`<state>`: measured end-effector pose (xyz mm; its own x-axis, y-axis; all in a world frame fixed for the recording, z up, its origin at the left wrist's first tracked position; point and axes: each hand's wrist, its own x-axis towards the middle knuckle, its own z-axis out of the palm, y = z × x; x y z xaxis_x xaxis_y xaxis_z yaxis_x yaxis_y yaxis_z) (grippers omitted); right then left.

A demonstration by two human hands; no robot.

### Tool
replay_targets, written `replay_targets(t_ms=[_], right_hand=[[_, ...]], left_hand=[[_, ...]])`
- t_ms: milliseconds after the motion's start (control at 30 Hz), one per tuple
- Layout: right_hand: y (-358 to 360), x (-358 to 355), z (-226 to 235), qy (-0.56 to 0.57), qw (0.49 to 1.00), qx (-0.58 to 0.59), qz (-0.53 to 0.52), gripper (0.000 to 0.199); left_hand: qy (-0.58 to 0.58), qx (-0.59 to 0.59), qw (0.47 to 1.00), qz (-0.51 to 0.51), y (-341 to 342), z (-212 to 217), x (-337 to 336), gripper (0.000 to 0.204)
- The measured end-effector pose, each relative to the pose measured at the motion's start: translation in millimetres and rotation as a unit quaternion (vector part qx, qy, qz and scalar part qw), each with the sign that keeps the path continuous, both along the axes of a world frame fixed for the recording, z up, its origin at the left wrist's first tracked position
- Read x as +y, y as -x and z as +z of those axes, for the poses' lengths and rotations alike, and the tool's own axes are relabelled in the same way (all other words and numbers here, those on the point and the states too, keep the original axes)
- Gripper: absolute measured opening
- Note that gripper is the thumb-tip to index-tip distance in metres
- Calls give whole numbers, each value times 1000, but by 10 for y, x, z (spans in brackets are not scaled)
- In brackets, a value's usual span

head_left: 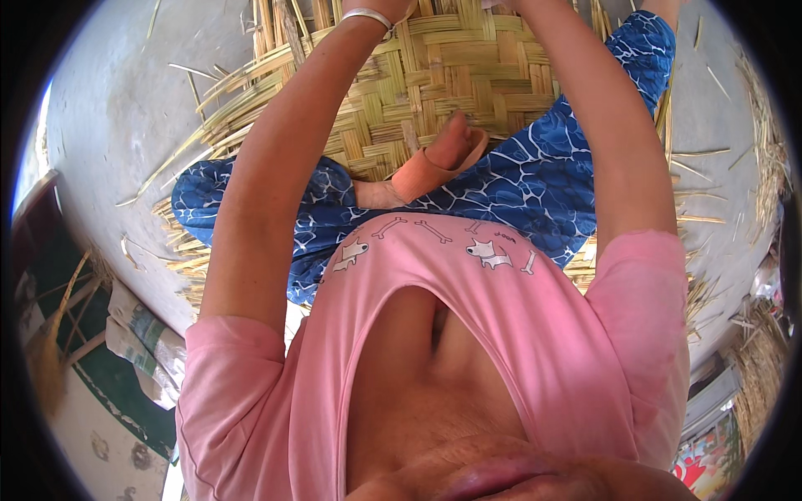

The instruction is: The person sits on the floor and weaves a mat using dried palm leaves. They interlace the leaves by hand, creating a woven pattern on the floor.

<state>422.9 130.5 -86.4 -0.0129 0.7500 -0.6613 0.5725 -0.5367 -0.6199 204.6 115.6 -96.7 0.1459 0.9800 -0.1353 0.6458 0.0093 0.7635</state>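
Observation:
A half-woven mat (pixel 455 71) of flat yellow-green strips lies on the floor in front of me, its loose strip ends spreading out to the left. Both my arms reach forward over it. At the top edge, my left hand (pixel 399 7), with a silver bangle (pixel 368 14) at its wrist, is cut off by the picture's border. Only the edge of my right hand (pixel 504 3) shows, also at the top, to the right of the left one. The fingers of both are out of sight, so what they touch is hidden. My foot in an orange slipper (pixel 440 164) rests on the mat's near edge.
Loose strips (pixel 200 134) and straw bits lie about the grey floor (pixel 125 92). Bundles of dry strips (pixel 756 367) stand at the far right. A straw broom (pixel 52 359) leans at the left near a green and white wall. My legs in blue patterned trousers (pixel 535 184) are folded before me.

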Motion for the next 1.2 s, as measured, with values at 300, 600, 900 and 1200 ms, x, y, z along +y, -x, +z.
replay_targets(t_ms=[300,600,900,1200], right_hand=[[-118,-52,-262,14,978,143,-150,64],[-61,-227,-85,12,930,356,-94,59],[-119,-453,-31,-93,903,408,-97,41],[-58,-508,80,-103,839,489,-214,38]], left_hand=[[-5,93,995,25,3,-66,55,56],[-1,99,994,37,26,-275,78,49],[162,164,936,-267,-269,223,351,24],[145,193,890,-387,-209,12,594,33]])
